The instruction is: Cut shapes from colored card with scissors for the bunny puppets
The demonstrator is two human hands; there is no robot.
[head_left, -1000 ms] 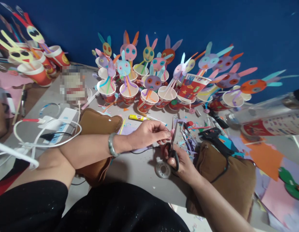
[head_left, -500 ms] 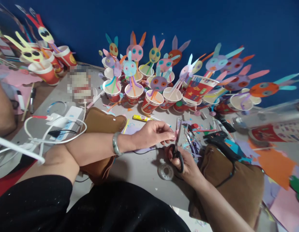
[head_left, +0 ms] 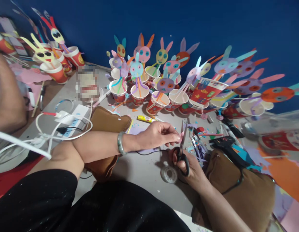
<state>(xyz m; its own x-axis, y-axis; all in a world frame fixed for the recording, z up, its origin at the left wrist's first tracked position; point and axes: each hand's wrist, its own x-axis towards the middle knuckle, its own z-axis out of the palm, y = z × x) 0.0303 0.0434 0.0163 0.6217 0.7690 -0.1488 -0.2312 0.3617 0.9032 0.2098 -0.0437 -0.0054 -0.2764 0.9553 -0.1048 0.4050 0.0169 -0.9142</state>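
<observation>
My left hand [head_left: 161, 134], with a bangle on its wrist, pinches a small pink piece of paper [head_left: 182, 135] between thumb and fingertips. In my right hand [head_left: 188, 164] is a pair of black-handled scissors [head_left: 184, 141], blades pointing up and away from me, fingers through the loops. The blades stand right at the pink piece and slightly apart. Below the hands a roll of clear tape [head_left: 169, 174] lies on the grey table [head_left: 144, 183]. A yellow marker [head_left: 145, 119] and a lilac paper sheet [head_left: 137, 130] lie beyond my left forearm.
Paper cups [head_left: 157, 103] with paper rabbit figures line the blue wall. White cables and a power strip [head_left: 79, 116] lie left, brown cushions [head_left: 248, 187] under both arms. A black glue gun [head_left: 224, 141] and paper scraps are right. Another person's arm [head_left: 9, 93] is at far left.
The whole view has shifted, so things appear further right. Both hands keep their hold on the pink paper and the scissors, close together as before.
</observation>
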